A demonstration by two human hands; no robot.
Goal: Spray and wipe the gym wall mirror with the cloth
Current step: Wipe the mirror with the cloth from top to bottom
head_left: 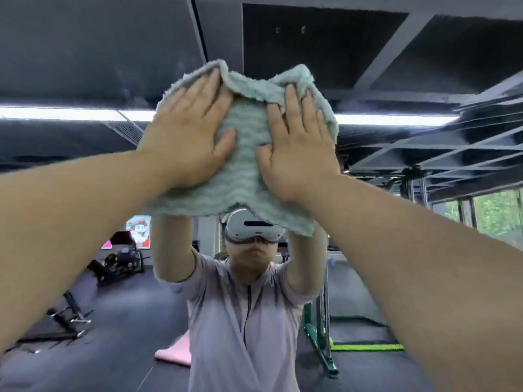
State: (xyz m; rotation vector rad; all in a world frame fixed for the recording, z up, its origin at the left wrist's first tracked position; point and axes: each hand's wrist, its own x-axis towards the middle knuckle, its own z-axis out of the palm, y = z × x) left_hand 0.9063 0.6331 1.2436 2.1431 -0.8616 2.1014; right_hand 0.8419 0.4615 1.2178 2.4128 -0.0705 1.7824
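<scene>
the cloth [243, 176] lies spread on the mirror [410, 66], above head height and straight ahead of both arms. the left hand [185, 134] and right hand [297, 151] press it side by side, fingers straight and pointing up, gripping nothing; neither is nearer. its top edge bunches between them. the glass reflects a gym: dark ceiling [85, 52], strip lights [56, 113], machines [121, 258], a pink mat [174, 355].

One view only: a wide-angle head cam, worn on my head. It faced straight into the wall mirror [85, 66], angled slightly up, so reflected ceiling filled the top half. Range was close. My forearms entered from both bottom corners, and left hand [186, 137] and right hand [297, 154] sat mid-frame. My headset [249, 230] showed reflected just below them.
</scene>
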